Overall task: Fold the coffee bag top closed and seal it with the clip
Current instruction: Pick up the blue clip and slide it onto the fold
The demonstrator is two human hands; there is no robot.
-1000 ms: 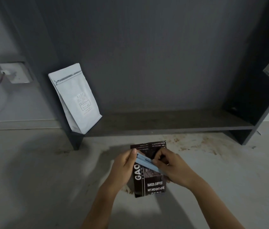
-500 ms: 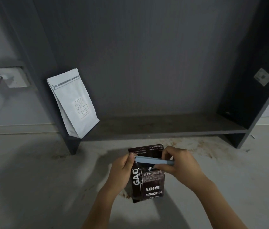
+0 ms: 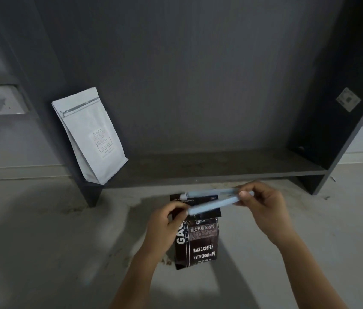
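Now the pale blue clip (image 3: pixel 215 200) is sprung open into a narrow V, where half a second ago it lay as one closed bar across the upper front of the dark coffee bag (image 3: pixel 197 238); its two arms meet at the right end and spread toward the left. The right hand (image 3: pixel 265 209) has also drawn further out to the right than before, its grip pinching the joined end between thumb and fingertips. The left hand (image 3: pixel 165 224) is closed on the bag's upper left edge, its fingertips pressed against the free tip of the lower arm. The upper arm runs along the bag's top edge and the lower arm crosses the flap in front; whether the flap sits between them I cannot tell. The clip's long axis lies nearly level, left to right, tilting a little upward to the right. The bag stands upright on the grey floor (image 3: pixel 42 241) just in front of the dark shelf unit (image 3: pixel 220 172), its long axis vertical and its printed face toward me. White lettering reads "BAKED.COFFEE" and "NET.WEIGHT:454g", with a large "GA" running sideways up the left edge and a line of Chinese characters above. A white pouch (image 3: pixel 89 134) leans at the shelf's left end, its label too small to read.
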